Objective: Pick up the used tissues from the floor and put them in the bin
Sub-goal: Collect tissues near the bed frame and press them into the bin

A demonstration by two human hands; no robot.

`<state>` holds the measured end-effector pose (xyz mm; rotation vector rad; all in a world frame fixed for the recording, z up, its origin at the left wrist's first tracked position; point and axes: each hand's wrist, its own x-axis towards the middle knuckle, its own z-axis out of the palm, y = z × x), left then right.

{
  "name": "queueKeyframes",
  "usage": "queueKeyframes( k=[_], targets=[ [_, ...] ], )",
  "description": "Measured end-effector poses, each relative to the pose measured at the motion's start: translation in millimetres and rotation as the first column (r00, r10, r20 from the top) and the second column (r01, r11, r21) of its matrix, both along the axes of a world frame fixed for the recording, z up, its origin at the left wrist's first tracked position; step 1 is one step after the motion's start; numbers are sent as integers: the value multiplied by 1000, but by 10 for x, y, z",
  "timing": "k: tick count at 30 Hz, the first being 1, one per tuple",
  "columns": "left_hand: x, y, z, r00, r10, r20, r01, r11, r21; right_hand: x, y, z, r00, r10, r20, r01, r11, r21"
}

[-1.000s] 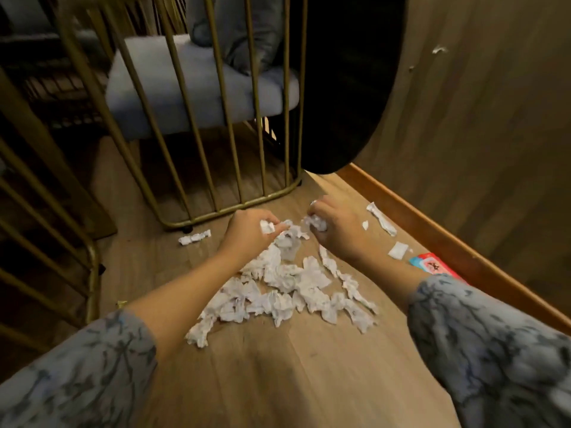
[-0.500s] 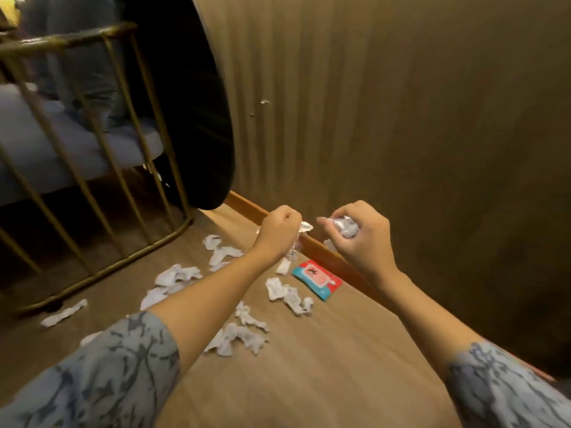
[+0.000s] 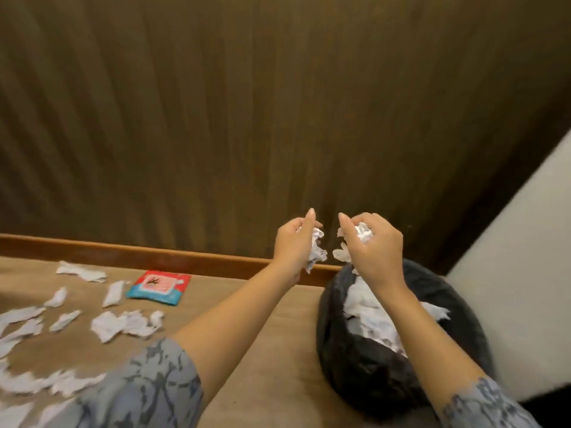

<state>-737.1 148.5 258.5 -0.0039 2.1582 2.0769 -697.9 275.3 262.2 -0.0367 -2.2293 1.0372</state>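
Note:
My left hand (image 3: 295,244) holds a crumpled white tissue (image 3: 316,250) that hangs from its fingers, just left of the bin's far rim. My right hand (image 3: 374,245) grips a balled tissue (image 3: 364,233) above the bin (image 3: 364,366), a round container lined with a black bag. White tissues (image 3: 367,307) lie inside it. Several more used tissues (image 3: 123,324) are scattered on the wooden floor at the left.
A red and blue wipes packet (image 3: 159,287) lies on the floor near the skirting board (image 3: 185,261). A dark wood-panelled wall (image 3: 278,118) rises behind. A pale upholstered piece (image 3: 509,288) stands right of the bin.
Both hands lifted from the tissue pile and swung right with tissues in them. The view turned from the gold railing to the wall, and the bin came into sight under my right hand.

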Motion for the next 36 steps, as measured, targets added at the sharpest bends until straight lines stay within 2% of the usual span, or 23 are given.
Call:
queueKeyframes(
  k=[5,9,11,13,16,18,21,25,28,31,36],
  targets=[
    [220,780,-281,979,-187,85,177,977,119,403,700,-303,971,-210,114,215,976,-31],
    [313,1065,-554,920,-390,39,392,919,-47,596,1069,-611,914,-182,363,198,980,-5],
    [335,1066,-659,894,-448,-11,440,882,-170,656,1151,-761,873,-172,457,178,984,29],
    [326,964,-709,889,-450,-87,417,872,-255,689,1129,-823,862,-194,469,183,981,71],
    [204,689,-718,903,-398,-163,347,898,-271,631,929,-776,899,-187,395,182,982,51],
    [87,408,-697,922,-346,-176,291,916,-277,532,688,-719,927,-173,332,153,985,85],
    [-74,-184,-642,929,-284,-239,185,912,-366,332,154,-664,960,-51,276,15,992,128],
    [-105,-1292,-568,912,-283,-298,79,833,-548,75,-772,-678,955,173,241,-220,959,182],
    [-11,-2249,-640,904,-279,-325,-35,708,-706,-55,-1582,-704,916,307,258,-363,909,205],
    [217,-3183,-766,930,-172,-325,-173,574,-800,-136,-2428,-735,868,417,270,-479,847,232],
    [839,-4607,-999,923,114,-367,-368,540,-757,-131,-3738,-857,719,620,315,-695,637,333]
  ],
)
